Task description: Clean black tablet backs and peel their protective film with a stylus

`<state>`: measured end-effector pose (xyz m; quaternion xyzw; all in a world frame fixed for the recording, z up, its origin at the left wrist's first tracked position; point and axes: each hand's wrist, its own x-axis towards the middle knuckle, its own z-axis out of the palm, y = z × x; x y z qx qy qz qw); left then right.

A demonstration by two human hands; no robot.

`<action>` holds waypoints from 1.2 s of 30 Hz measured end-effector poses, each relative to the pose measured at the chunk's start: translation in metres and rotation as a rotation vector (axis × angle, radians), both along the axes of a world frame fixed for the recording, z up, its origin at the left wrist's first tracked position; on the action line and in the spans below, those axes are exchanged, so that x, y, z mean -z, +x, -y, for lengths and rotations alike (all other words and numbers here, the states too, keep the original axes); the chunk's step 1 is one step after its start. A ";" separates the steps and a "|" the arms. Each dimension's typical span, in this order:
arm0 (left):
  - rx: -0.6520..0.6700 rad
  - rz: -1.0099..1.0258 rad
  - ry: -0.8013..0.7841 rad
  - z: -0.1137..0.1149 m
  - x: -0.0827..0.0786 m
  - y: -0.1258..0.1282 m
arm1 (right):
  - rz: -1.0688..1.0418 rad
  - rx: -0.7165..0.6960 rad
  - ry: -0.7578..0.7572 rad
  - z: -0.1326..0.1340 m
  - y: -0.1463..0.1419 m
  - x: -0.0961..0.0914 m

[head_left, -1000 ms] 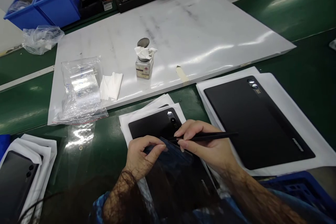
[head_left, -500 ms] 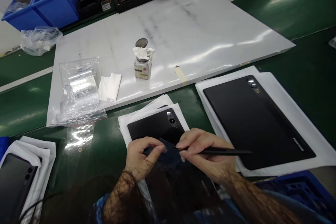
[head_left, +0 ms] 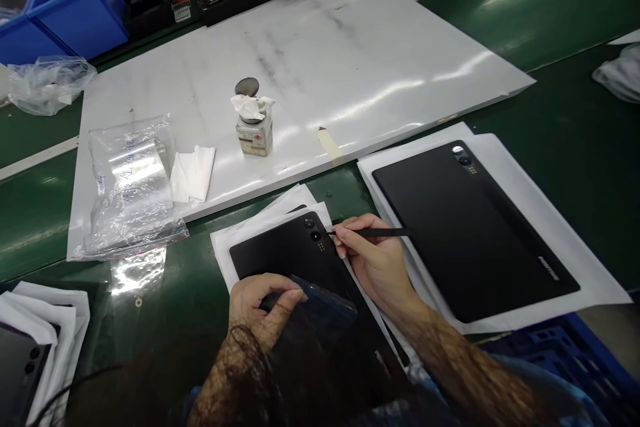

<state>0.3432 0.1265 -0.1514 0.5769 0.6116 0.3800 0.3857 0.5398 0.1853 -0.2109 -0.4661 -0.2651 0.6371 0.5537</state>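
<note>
A black tablet back cover [head_left: 290,255] lies on white paper in front of me, camera lenses at its far corner. My right hand [head_left: 373,260] pinches thin black tweezers [head_left: 380,232], their tip pointing at the lens area. My left hand [head_left: 260,303] is closed on a dark blue translucent film sheet [head_left: 320,303] that it holds over the cover's near part.
A second black cover [head_left: 470,227] rests on white paper at the right. A white board [head_left: 350,60] behind carries a small bottle with a tissue [head_left: 254,123], a folded wipe [head_left: 193,173] and a plastic bag [head_left: 133,187]. Blue bins [head_left: 75,13] stand far left; another cover [head_left: 20,367] lies near left.
My right hand moved the tweezers away from the film and forward to the camera lenses. The left hand stayed with the film. The view shifted slightly right.
</note>
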 end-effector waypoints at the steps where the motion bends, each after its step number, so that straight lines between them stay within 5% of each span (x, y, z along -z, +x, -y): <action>1: -0.002 0.000 -0.001 0.000 0.000 0.000 | 0.004 -0.004 -0.006 0.000 0.000 0.000; 28: -0.070 -0.013 -0.018 -0.001 -0.004 0.003 | 0.057 0.017 0.016 0.004 -0.002 0.003; 33: -0.059 -0.036 -0.001 -0.003 -0.008 0.004 | 0.078 0.041 0.255 0.003 0.008 0.010; 36: -0.056 -0.052 0.045 -0.004 -0.010 0.004 | 0.506 -0.019 0.632 0.000 0.023 0.015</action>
